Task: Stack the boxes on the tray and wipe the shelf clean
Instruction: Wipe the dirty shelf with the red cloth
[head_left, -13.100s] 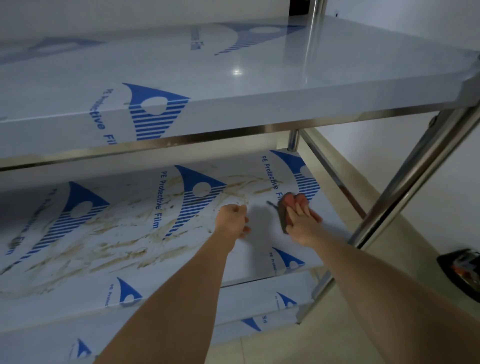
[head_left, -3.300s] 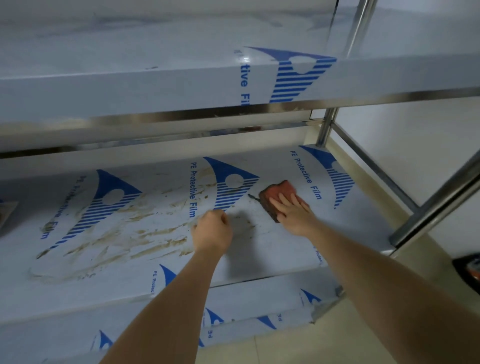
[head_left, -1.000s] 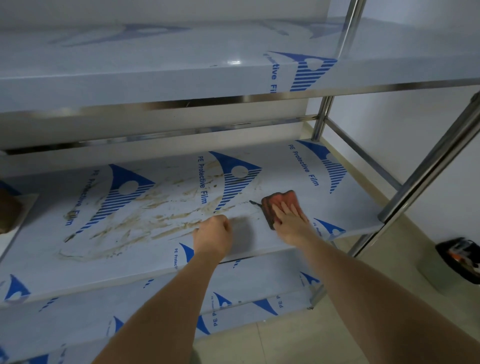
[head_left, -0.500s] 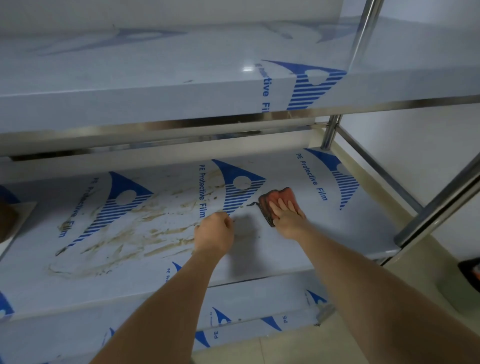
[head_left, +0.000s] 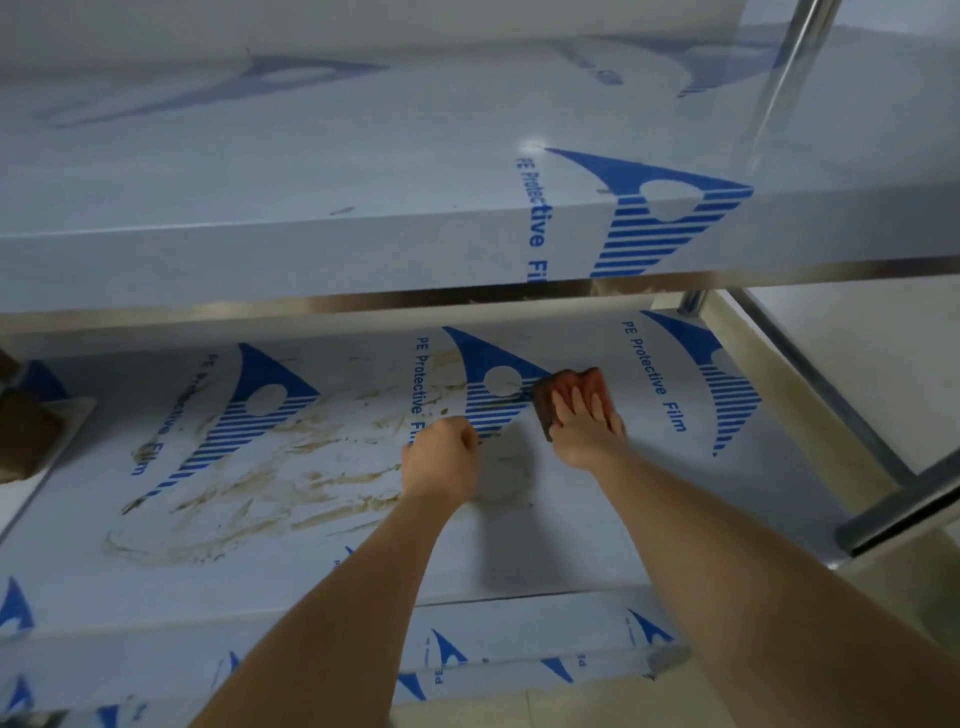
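Shelf (head_left: 597, 530) film reads "PE Protective Film".

Both forearms are bare up to the frame edge; left hand (head_left: 440, 460) and right hand (head_left: 584, 428) apparently wear no gloves.

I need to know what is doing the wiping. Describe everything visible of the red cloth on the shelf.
The red cloth is a small reddish-orange pad, dark along its left edge, bunched rather than spread. It lies flat on the film-covered middle shelf, right of the brown smears. The right hand presses on it with straight fingers, covering its near part.
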